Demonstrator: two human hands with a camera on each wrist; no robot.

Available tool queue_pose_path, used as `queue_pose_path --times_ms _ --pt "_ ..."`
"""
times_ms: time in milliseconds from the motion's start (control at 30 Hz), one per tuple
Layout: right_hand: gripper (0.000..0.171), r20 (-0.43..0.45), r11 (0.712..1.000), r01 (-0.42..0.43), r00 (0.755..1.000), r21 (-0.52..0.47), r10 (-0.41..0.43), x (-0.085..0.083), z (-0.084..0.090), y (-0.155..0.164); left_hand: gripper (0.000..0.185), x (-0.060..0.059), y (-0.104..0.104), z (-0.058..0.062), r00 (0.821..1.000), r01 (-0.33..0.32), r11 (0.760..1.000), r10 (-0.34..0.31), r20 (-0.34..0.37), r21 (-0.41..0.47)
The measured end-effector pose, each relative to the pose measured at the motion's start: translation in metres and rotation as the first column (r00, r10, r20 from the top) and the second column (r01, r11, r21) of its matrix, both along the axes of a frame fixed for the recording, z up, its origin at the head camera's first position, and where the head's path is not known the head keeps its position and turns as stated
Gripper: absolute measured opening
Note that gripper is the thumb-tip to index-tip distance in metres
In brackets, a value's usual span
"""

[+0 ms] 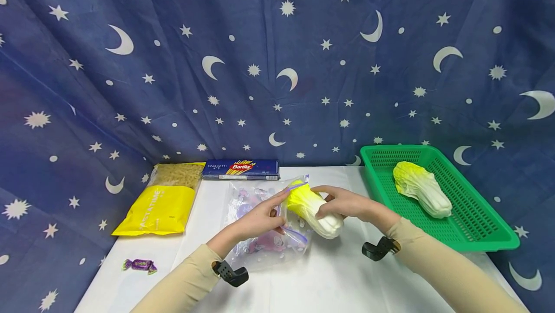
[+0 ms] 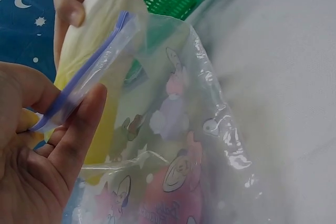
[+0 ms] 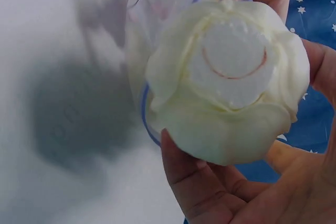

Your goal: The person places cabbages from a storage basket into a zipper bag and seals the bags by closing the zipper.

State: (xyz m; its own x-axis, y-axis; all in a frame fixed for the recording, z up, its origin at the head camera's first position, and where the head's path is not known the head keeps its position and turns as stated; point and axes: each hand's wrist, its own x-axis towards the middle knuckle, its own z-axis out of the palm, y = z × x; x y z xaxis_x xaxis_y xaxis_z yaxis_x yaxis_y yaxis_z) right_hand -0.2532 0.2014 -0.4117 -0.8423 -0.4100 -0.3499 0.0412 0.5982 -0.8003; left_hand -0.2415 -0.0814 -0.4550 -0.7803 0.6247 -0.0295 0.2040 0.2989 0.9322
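My right hand [image 1: 347, 203] grips a napa cabbage [image 1: 318, 214] round its white base, leafy yellow end pointing left. That leafy end sits in the mouth of a clear zip bag [image 1: 256, 250] printed with pink and purple cartoon figures. My left hand [image 1: 260, 219] pinches the bag's purple zip edge and holds the mouth apart. In the left wrist view the cabbage [image 2: 100, 24] shows partly through the clear plastic, beside the zip strip [image 2: 86, 72]. The right wrist view faces the cabbage's round cut base [image 3: 231, 61], with fingers [image 3: 194, 182] curled about it.
A green basket [image 1: 485, 245] at the right holds a second napa cabbage [image 1: 422, 190]. At the back lie a blue spaghetti box [image 1: 240, 169] and a yellow pasta bag [image 1: 160, 207]. A purple wrapped candy [image 1: 139, 265] lies front left. A star-patterned curtain [image 1: 277, 62] hangs behind.
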Motion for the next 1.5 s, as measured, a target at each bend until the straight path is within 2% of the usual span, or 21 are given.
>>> queue_pose_path --times_ms 333,467,600,767,867,1000,1100,1167,1300,1433,1500 --pt "0.083 0.103 0.984 0.135 0.987 -0.112 -0.123 0.002 -0.003 -0.001 0.079 0.002 0.007 -0.002 0.999 -0.047 0.998 0.047 0.017 0.039" --pt "0.081 0.170 0.962 0.207 0.970 -0.179 -0.177 0.001 -0.006 -0.003 0.081 0.002 0.011 -0.005 0.998 -0.063 0.997 0.064 -0.016 0.051" --pt "0.078 0.262 0.928 0.264 0.945 -0.262 -0.195 -0.002 -0.008 -0.003 0.082 0.003 0.018 -0.007 0.995 -0.090 0.994 0.092 -0.042 0.059" --pt "0.074 0.376 0.871 0.349 0.902 -0.346 -0.211 -0.006 -0.013 -0.004 0.083 0.005 0.023 -0.007 0.992 -0.111 0.992 0.113 -0.052 0.053" --pt "0.072 0.459 0.809 0.425 0.860 -0.406 -0.222 -0.007 -0.017 -0.005 0.084 0.007 0.025 -0.007 0.990 -0.122 0.992 0.124 -0.067 0.037" --pt "0.072 0.543 0.729 0.500 0.813 -0.467 -0.210 -0.007 -0.019 -0.009 0.085 0.011 0.030 -0.006 0.990 -0.134 0.990 0.136 -0.042 0.044" --pt "0.073 0.569 0.704 0.519 0.798 -0.484 -0.197 -0.007 -0.020 -0.012 0.086 0.013 0.033 -0.007 0.990 -0.140 0.988 0.141 -0.010 0.062" --pt "0.073 0.574 0.695 0.534 0.792 -0.482 -0.209 -0.008 -0.021 -0.014 0.087 0.013 0.034 -0.007 0.990 -0.142 0.987 0.142 0.007 0.072" --pt "0.076 0.545 0.701 0.534 0.802 -0.473 -0.243 -0.009 -0.022 -0.017 0.088 0.015 0.036 -0.007 0.990 -0.137 0.987 0.134 0.039 0.086" --pt "0.079 0.498 0.725 0.523 0.819 -0.448 -0.283 -0.009 -0.024 -0.021 0.088 0.015 0.036 -0.006 0.989 -0.137 0.987 0.132 0.064 0.082" --pt "0.081 0.455 0.754 0.505 0.836 -0.421 -0.306 -0.009 -0.025 -0.024 0.088 0.014 0.035 -0.005 0.987 -0.142 0.985 0.135 0.084 0.093"
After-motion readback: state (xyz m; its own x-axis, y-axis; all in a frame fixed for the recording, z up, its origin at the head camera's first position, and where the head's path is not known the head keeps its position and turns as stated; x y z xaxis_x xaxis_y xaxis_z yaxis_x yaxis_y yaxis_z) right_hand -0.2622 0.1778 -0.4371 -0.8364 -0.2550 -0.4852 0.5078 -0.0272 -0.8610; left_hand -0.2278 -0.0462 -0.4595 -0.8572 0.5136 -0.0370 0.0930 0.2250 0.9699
